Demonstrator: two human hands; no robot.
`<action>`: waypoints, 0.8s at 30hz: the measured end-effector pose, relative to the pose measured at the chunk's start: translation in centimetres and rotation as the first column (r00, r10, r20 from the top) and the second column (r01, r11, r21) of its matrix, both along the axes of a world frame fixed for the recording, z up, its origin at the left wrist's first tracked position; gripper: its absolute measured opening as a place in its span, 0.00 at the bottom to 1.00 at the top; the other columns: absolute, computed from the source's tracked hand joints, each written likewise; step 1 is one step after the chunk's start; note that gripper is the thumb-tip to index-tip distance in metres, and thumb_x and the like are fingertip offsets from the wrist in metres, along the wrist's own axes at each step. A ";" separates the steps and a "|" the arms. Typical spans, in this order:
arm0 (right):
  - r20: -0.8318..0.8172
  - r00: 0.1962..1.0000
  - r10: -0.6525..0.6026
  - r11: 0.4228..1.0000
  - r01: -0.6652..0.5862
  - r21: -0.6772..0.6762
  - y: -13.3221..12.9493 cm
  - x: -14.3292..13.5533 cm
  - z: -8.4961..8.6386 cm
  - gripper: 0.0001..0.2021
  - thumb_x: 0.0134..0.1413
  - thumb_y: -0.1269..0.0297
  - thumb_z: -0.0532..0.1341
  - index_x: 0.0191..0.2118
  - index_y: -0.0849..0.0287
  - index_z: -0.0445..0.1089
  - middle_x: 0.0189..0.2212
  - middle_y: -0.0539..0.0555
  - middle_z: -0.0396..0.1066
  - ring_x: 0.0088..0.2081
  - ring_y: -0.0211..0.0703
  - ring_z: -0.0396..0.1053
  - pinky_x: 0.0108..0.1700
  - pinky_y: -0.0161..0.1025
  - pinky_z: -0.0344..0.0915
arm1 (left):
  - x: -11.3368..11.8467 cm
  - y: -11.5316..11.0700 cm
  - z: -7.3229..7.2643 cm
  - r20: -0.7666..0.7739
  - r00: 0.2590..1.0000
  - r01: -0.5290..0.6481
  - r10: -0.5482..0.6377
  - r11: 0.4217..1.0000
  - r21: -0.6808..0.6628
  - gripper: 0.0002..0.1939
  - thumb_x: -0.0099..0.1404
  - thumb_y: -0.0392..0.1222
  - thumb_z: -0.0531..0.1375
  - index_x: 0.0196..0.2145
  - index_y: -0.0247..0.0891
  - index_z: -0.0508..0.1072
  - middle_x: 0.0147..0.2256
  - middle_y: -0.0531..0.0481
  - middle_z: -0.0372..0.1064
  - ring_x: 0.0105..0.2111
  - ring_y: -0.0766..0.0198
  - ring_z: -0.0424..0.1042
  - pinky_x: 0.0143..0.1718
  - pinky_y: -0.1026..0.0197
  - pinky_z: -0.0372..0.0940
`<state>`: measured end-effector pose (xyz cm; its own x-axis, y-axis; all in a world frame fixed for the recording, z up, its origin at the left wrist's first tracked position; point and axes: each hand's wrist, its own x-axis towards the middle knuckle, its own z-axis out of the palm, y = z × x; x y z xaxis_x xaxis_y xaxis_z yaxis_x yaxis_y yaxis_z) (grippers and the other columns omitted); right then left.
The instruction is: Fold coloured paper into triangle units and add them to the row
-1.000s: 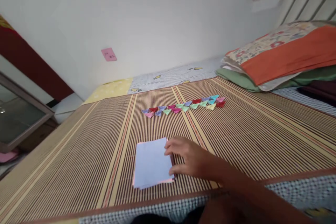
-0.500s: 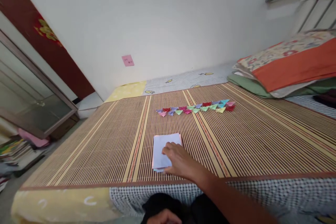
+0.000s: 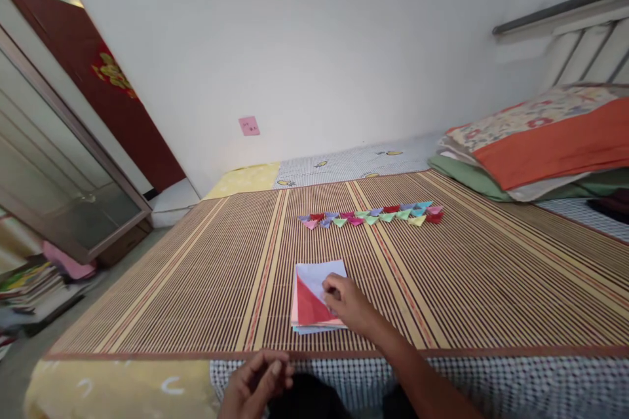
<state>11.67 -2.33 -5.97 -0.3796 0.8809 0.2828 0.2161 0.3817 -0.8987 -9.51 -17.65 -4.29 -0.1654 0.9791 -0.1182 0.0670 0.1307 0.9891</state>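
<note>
Pale blue sheet (image 3: 318,271), its raised corner in the clamped right grip (image 3: 327,296), above red paper (image 3: 309,308).

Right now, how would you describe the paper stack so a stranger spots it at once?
Find the striped mat, then the row of small folded papers on it. Nearer the person, at the right hand, lies the paper stack: unlike the row's triangles, it is rectangular, showing lilac and red on top.

Right hand (image 3: 345,301) pinching, apparently; left hand (image 3: 256,381) loosely curled.
</note>
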 end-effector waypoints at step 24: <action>-0.628 0.746 -0.223 0.941 -0.003 -0.337 7.8 5.7 3.7 0.16 0.41 0.63 0.75 0.38 0.60 0.78 0.32 0.53 0.80 0.33 0.47 0.76 0.37 0.40 0.72 | 8.6 20.0 3.8 0.354 0.935 -0.016 -0.033 0.991 0.136 0.21 0.50 0.48 0.74 0.38 0.32 0.81 0.33 0.43 0.81 0.29 0.57 0.78 0.33 0.59 0.71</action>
<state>17.39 5.46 -2.23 -0.0975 0.9854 0.1394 -0.4389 0.0832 -0.8947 -0.91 2.34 -0.50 -0.1287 0.9911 -0.0344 -0.2912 -0.0046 0.9567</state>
